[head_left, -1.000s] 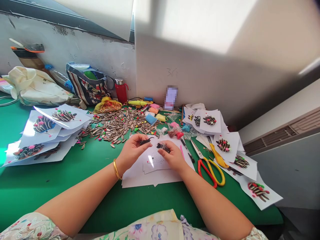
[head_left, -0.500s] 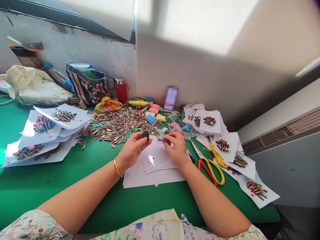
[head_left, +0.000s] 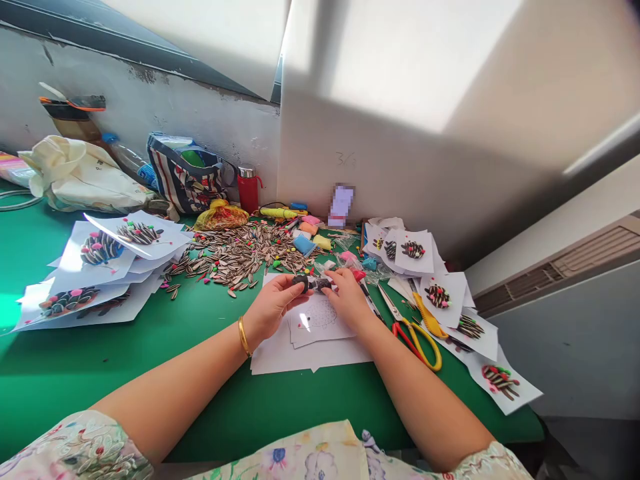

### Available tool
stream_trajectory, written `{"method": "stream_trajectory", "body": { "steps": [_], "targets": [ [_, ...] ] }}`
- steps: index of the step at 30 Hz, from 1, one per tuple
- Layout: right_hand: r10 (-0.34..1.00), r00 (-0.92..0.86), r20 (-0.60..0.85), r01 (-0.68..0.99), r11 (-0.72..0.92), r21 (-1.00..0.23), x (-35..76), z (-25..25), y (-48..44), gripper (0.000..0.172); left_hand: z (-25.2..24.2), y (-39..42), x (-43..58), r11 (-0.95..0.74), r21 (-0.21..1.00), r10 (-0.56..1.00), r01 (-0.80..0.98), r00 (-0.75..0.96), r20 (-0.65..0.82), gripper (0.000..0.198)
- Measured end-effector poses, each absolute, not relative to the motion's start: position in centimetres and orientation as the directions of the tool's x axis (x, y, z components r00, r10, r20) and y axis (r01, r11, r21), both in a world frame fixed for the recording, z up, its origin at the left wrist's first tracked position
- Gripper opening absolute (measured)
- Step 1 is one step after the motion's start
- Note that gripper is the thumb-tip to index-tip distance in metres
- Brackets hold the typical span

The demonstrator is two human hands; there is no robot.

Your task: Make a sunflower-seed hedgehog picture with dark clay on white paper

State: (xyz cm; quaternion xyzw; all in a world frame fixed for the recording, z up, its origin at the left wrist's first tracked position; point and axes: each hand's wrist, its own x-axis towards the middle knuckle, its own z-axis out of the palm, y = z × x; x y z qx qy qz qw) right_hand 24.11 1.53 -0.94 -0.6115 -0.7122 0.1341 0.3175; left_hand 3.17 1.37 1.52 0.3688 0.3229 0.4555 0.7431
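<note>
My left hand (head_left: 274, 305) pinches a small dark lump of clay (head_left: 301, 281) between thumb and fingers. My right hand (head_left: 347, 298) is closed on another dark clay piece in clear wrapping (head_left: 323, 283), and the two pieces nearly touch above the table. Both hands hover over a white sheet with a dotted hedgehog outline (head_left: 320, 316) that lies on a small stack of paper (head_left: 300, 357). A gold bangle (head_left: 244, 336) circles my left wrist.
A pile of sunflower seeds (head_left: 235, 252) spreads behind the hands on the green table (head_left: 75, 360). Finished seed pictures lie left (head_left: 100, 250) and right (head_left: 440, 297). Scissors (head_left: 417, 333), coloured clay blocks (head_left: 305, 243), a red flask (head_left: 247, 188) and bags (head_left: 187, 177) stand near the wall.
My two hands have come together, bringing the dark clay pieces close. The right hand rose from the sheet toward the left. The view shifted slightly right.
</note>
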Motion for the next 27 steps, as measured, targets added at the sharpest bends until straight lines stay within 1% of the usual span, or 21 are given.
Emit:
{"method": "stream_trajectory", "body": {
  "steps": [3,6,9,13,15,21,27],
  "targets": [
    [0.949,-0.075,0.305,0.819,0.233,-0.524,24.3,-0.7,1.2,0.039,0.9,1.6,3.3,0.281,0.871,0.934,-0.402,0.322,-0.153,0.035],
    [0.959,-0.061,0.275,0.863,0.189,-0.469,24.5,-0.3,1.3,0.029,0.5,1.8,3.4,0.273,0.891,0.943,-0.363,0.285,-0.173,0.038],
    [0.967,-0.019,0.255,0.868,0.142,-0.475,24.5,0.1,1.8,0.018,0.3,1.8,3.6,0.252,0.904,0.946,-0.345,0.283,-0.155,0.040],
    [0.967,0.022,0.255,0.858,0.113,-0.501,24.1,0.0,2.4,0.011,0.2,1.7,3.8,0.212,0.931,0.954,-0.298,0.269,-0.131,0.041],
    [0.970,0.020,0.243,0.850,0.111,-0.515,24.0,-0.2,2.3,0.010,0.1,1.7,3.9,0.199,0.942,0.958,-0.270,0.257,-0.129,0.040],
    [0.980,0.018,0.199,0.843,0.092,-0.529,25.6,0.1,1.1,0.014,0.0,1.9,4.1,0.195,0.958,0.956,-0.210,0.259,-0.138,0.040],
    [0.988,-0.052,0.144,0.841,0.121,-0.527,26.7,-0.2,0.2,0.013,0.4,2.3,4.3,0.212,0.961,0.949,-0.176,0.272,-0.160,0.039]
  ]
}}
